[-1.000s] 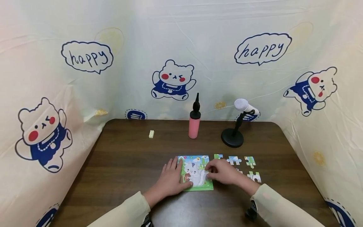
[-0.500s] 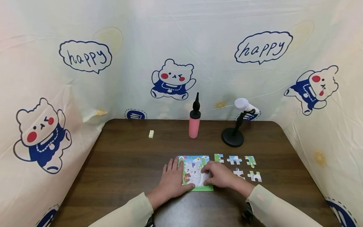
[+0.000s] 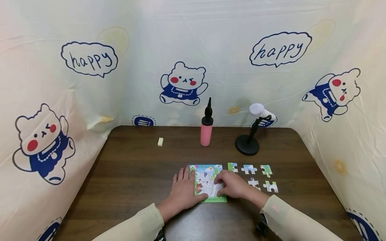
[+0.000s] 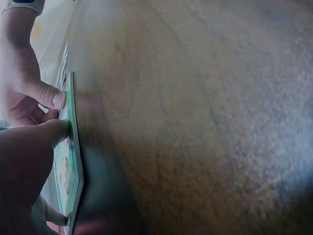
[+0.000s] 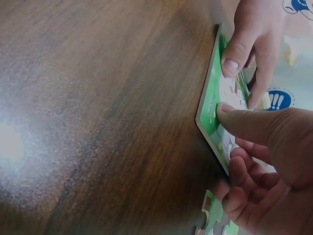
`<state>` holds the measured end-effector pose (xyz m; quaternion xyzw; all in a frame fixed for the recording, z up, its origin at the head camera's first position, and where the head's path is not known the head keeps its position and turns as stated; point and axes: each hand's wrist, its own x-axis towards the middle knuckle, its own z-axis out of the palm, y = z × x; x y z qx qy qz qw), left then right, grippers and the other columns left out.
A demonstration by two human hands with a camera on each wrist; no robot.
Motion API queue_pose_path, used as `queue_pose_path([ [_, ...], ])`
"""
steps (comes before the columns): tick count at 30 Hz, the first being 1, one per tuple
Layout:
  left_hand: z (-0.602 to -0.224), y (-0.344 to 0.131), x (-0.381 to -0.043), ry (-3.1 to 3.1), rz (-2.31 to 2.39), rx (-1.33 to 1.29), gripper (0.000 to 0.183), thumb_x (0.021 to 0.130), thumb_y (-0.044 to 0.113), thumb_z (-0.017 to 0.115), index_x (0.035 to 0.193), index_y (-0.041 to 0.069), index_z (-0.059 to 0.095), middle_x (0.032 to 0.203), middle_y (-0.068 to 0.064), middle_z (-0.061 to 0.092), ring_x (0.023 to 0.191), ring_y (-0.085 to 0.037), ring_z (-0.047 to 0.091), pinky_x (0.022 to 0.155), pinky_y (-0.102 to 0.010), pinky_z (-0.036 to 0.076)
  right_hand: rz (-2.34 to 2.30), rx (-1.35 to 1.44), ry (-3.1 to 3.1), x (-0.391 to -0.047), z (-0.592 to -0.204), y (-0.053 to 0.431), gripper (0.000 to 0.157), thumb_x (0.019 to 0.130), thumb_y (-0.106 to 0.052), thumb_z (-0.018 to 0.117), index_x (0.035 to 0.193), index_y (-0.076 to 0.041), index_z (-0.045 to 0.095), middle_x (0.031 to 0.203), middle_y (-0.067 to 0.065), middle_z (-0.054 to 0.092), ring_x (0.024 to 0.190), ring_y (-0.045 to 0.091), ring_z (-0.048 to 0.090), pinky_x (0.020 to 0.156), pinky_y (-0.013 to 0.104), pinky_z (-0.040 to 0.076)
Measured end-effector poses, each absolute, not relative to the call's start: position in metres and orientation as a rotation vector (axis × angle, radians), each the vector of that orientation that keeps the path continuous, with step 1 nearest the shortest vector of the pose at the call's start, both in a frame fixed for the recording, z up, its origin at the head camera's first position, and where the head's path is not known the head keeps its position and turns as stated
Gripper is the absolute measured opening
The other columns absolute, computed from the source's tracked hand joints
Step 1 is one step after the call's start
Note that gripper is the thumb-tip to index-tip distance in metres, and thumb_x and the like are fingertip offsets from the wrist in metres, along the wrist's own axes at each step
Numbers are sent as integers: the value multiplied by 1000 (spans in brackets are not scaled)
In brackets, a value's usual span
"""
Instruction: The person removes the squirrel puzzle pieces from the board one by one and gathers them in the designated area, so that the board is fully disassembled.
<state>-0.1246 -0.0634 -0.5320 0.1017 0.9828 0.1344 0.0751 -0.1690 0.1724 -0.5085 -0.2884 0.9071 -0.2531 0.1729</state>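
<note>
Brown wood-grain covers the table (image 3: 135,174), and on it, in front of the person, lies a square jigsaw puzzle (image 3: 207,180) with a white animal printed inside a green border. Small lettering runs along that border in the right wrist view, too fine to read. The left hand (image 3: 184,191) rests flat at the puzzle's left side, fingers straight and clamped on nothing, its thumb laid across the lower part of the picture. The right hand (image 3: 234,184) reaches over the right side with fingers bent; its thumb touches the picture and stands apart from the forefinger. Whether the two pinch a piece between them, I cannot tell. Just right of the puzzle, five loose pieces (image 3: 249,169) lie in two rows, three behind and two in front, the near left one partly hidden by the right arm.

Farther back stand a pink and black pump (image 3: 206,134) and a white microphone (image 3: 263,112) tilted on a black stand (image 3: 247,145); a small cream block (image 3: 160,142) lies to the left. The pale cloth (image 3: 229,26) behind bears the word "happy" in two cloud-shaped bubbles, blue-clad cartoon bears (image 3: 182,83), and dark blue badges (image 3: 143,121) with white strokes.
</note>
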Motion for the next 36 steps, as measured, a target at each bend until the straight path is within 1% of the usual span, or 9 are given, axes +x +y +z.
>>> queue_pose_path([
  [6, -533, -64, -125, 2956, 389, 310, 115, 78, 82, 65, 157, 1, 39, 165, -22, 29, 150, -46, 28, 115, -67, 29, -752, -784, 2549, -169, -506, 172, 32, 78, -19, 91, 103, -12, 72, 93, -2, 63, 80, 15, 54, 74, 30, 48],
  [10, -535, -64, -124, 2957, 395, 310, 115, 78, 82, 64, 157, 1, 39, 165, -22, 28, 150, -46, 28, 115, -68, 29, -791, -747, 2511, -170, -505, 172, 30, 80, -14, 89, 104, -12, 71, 89, -2, 63, 82, 18, 56, 75, 30, 49],
  [16, -535, -65, -124, 2966, 416, 302, 115, 78, 82, 65, 157, 3, 40, 165, -21, 29, 151, -45, 28, 115, -70, 27, -870, -775, 2492, -170, -504, 178, 23, 86, -13, 84, 104, -13, 70, 86, -4, 63, 80, 13, 57, 73, 27, 49],
  [21, -535, -66, -124, 2962, 442, 297, 114, 78, 82, 65, 157, 4, 39, 166, -20, 29, 151, -44, 27, 113, -73, 24, -969, -762, 2454, -168, -500, 194, 17, 91, -15, 79, 105, -13, 69, 86, -6, 62, 79, 9, 57, 72, 25, 50],
  [27, -537, -68, -126, 2959, 456, 302, 113, 77, 84, 63, 158, 9, 40, 166, -19, 29, 152, -43, 27, 113, -78, 18, -1019, -710, 2444, -165, -491, 232, 17, 92, -17, 78, 105, -11, 68, 90, -4, 64, 81, 11, 59, 74, 25, 51],
  [31, -534, -74, -129, 2943, 533, 313, 106, 80, 81, 64, 156, 11, 44, 165, -19, 31, 151, -42, 29, 113, -76, 19, -1049, -668, 2462, -161, -484, 262, 20, 93, -17, 77, 108, -9, 67, 91, -1, 65, 81, 11, 60, 72, 26, 52],
  [34, -529, -83, -133, 2915, 609, 373, 93, 86, 74, 63, 153, 11, 49, 163, -19, 34, 149, -44, 31, 115, -72, 23, -1067, -622, 2479, -156, -481, 285, 24, 93, -17, 78, 111, -6, 67, 91, 1, 65, 81, 10, 61, 72, 26, 53],
  [36, -526, -92, -137, 2895, 629, 431, 84, 91, 69, 62, 151, 11, 52, 162, -19, 36, 149, -44, 33, 116, -68, 28, -1048, -598, 2499, -154, -479, 300, 24, 92, -17, 78, 111, -6, 68, 92, 0, 66, 82, 9, 61, 73, 26, 53],
])
